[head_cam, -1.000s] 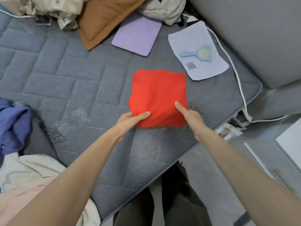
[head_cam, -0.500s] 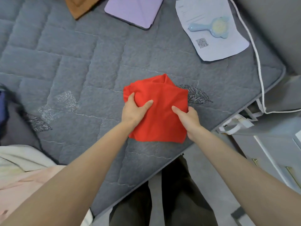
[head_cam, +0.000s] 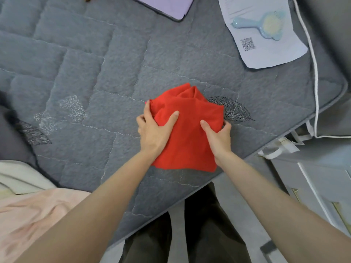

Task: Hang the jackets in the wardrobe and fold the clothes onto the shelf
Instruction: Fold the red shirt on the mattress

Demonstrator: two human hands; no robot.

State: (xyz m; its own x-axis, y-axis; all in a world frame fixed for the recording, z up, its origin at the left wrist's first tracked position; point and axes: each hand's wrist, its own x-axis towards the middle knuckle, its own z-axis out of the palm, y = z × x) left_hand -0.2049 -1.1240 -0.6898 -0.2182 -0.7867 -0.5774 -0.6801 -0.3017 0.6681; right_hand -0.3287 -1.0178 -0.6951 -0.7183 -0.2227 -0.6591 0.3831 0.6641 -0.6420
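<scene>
Your left hand [head_cam: 153,133] grips the left edge of the folded red garment [head_cam: 188,135]: thumb on top, fingers curled round the edge & under. Your right hand [head_cam: 218,138] does the same on the right edge, thumb on top, fingers wrapped round the side. So both hands are grasping it, w/ the cloth spread btwn them. Its far end is bunched into peaks. Can't tell whether it's resting on the bed [head_cam: 106,76] or lifted off.

The bed under the hands is grey & quilted, w/ a stitched leaf [head_cam: 235,112] just right of your right hand. Well beyond the right hand, far-right: a sheet of paper [head_cam: 273,54] w/ a QR code, & 1 light-blue brush [head_cam: 266,25] lying on it. A white cord [head_cam: 314,76] runs down the bed edge beside that. Beyond the left hand, at the top edge: a purple pad [head_cam: 169,6]. Near-left of the left hand: pink cloth [head_cam: 38,215] & cream cloth [head_cam: 20,177]. Nearer you than both hands: your dark trousers [head_cam: 205,224].
</scene>
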